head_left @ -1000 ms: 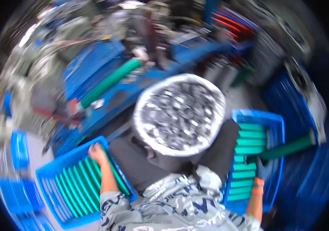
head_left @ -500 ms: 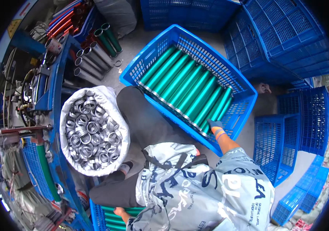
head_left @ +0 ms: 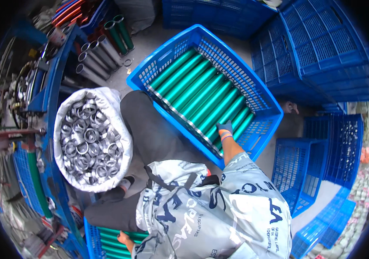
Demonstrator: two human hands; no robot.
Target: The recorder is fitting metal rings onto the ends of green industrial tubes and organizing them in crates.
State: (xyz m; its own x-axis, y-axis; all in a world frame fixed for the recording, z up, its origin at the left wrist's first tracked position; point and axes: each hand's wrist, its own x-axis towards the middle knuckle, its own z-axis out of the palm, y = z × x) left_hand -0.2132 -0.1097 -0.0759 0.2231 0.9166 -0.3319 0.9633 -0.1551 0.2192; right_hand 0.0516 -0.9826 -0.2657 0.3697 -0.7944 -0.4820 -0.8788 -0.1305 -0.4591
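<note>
Shiny green metal tubes (head_left: 201,97) with silver rings at their ends lie side by side in a large blue plastic crate (head_left: 275,115). My right hand (head_left: 225,129), in a glove with dark fingertips, reaches over the crate's near side. Its thumb and fingers straddle a tube towards the right end of the row. At the lower left, my left hand (head_left: 125,238) is down in a second blue crate (head_left: 90,237) that also holds green tubes (head_left: 111,241). Its fingers curl at one of these, partly hidden from above.
Beside my knee stands a white sack (head_left: 126,149) full of silver metal rings (head_left: 90,136). Grey tubes (head_left: 91,69) stand upright by a blue workbench frame (head_left: 57,86). Stacked blue crates (head_left: 318,39) rise at the far right, with more crates (head_left: 290,168) nearer.
My right hand has moved left along the row, away from the crate's right end. Tubes there have shifted and lie more evenly. The view has turned slightly; my left hand stays in the lower crate.
</note>
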